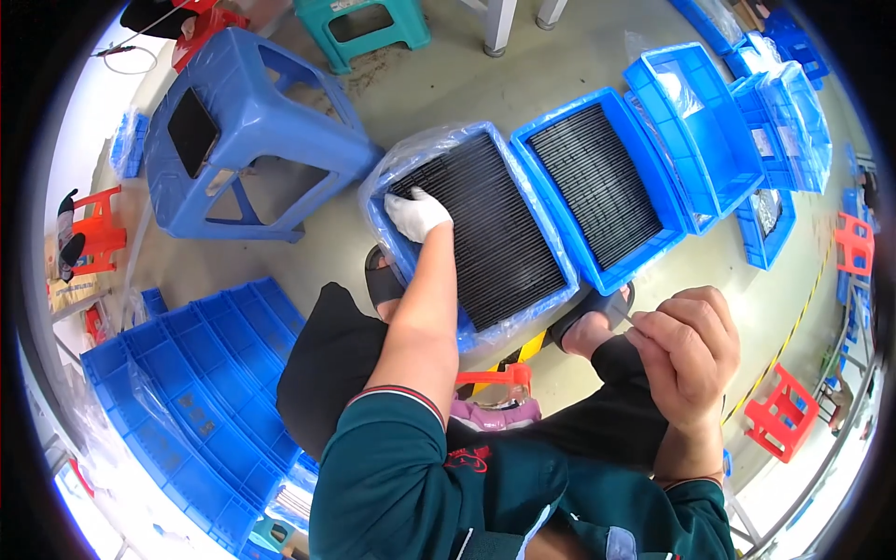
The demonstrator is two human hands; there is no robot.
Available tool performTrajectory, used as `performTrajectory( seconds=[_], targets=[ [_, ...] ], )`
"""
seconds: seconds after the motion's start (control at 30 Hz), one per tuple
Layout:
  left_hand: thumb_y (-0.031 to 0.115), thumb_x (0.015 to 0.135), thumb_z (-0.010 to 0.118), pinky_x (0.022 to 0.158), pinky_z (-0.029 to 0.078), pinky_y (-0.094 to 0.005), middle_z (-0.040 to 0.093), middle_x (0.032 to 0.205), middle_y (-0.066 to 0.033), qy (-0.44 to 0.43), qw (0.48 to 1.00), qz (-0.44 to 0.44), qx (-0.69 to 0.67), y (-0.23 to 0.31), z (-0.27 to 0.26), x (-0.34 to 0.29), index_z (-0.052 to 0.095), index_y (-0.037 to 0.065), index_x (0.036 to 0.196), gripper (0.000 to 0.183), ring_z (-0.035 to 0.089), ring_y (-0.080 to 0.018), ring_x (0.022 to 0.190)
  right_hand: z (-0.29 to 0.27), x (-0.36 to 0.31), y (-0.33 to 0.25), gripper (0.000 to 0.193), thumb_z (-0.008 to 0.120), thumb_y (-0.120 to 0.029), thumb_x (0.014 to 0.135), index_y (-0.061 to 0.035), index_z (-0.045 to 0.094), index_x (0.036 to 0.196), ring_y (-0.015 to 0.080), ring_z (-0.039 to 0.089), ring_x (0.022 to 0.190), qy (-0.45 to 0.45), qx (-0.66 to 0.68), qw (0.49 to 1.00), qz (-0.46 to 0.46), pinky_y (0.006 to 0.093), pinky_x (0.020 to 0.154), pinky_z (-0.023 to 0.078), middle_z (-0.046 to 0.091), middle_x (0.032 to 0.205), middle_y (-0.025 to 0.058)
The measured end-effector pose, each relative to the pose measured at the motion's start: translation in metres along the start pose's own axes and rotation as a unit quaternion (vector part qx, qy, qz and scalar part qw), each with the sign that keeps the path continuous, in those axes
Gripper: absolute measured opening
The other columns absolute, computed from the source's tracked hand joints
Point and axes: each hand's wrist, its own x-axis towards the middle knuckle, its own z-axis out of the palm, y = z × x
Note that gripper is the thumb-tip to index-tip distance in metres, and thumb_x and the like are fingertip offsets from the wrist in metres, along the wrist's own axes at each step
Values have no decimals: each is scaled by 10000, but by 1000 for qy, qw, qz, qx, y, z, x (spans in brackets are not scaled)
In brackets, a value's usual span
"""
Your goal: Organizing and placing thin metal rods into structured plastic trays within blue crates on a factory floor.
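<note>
My left hand [418, 215] wears a white glove and reaches into the near-left corner of a blue bin lined with clear plastic [378, 177]. Tight rows of thin black strips [490, 233] fill this bin. The gloved fingers are closed at the ends of the strips, apparently round one of them. Up at the right, over my knee, my bare right hand [691, 350] has its fingers curled together. Something thin and pale shows at its fingertips, too small to name. A second blue bin [609, 280], also packed with black strips [597, 182], stands just right of the first.
A blue plastic stool [252, 112] bearing a dark flat phone-like object [193, 133] stands at the left. Blue crates [196, 392] fill the lower left. More blue bins [695, 121] are stacked at the far right. A red stool [782, 413] sits at the right edge.
</note>
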Motion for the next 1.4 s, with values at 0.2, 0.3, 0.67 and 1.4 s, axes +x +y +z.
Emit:
performTrajectory(
  seconds=[0.2, 0.3, 0.67, 1.4],
  targets=[
    [497, 877, 524, 1136, 192, -469, 317, 1484, -168, -226, 834, 444, 237, 9, 6, -20, 332, 32, 1421, 741, 239, -332, 1399, 2, 2, -5, 237, 782, -77, 649, -63, 658, 850, 213, 551, 652, 5, 11, 1000, 9, 315, 560, 433, 576, 737, 46],
    [537, 882, 486, 1159, 128, -457, 205, 1539, -160, -247, 830, 432, 252, 12, 18, -33, 257, 35, 1463, 801, 144, -326, 1434, 2, -1, 0, 241, 788, -64, 650, -60, 659, 853, 209, 545, 640, -1, -1, 1000, 21, 315, 550, 429, 572, 729, 43],
    [503, 874, 517, 1156, 142, -457, 227, 1533, -147, -230, 830, 452, 231, 7, 21, -29, 273, 42, 1458, 784, 159, -322, 1430, 3, 5, 1, 246, 802, -59, 644, -63, 661, 845, 202, 540, 628, 4, 0, 1000, 28, 310, 542, 426, 567, 714, 40],
    [370, 813, 609, 1014, 378, -422, 435, 1405, -111, -233, 771, 488, 338, 43, -3, -20, 504, 90, 1304, 576, 412, -276, 1280, -31, -20, 24, 155, 695, 77, 704, -1, 660, 834, 203, 600, 712, 167, 32, 967, 188, 276, 637, 466, 621, 779, 85]
  ],
)
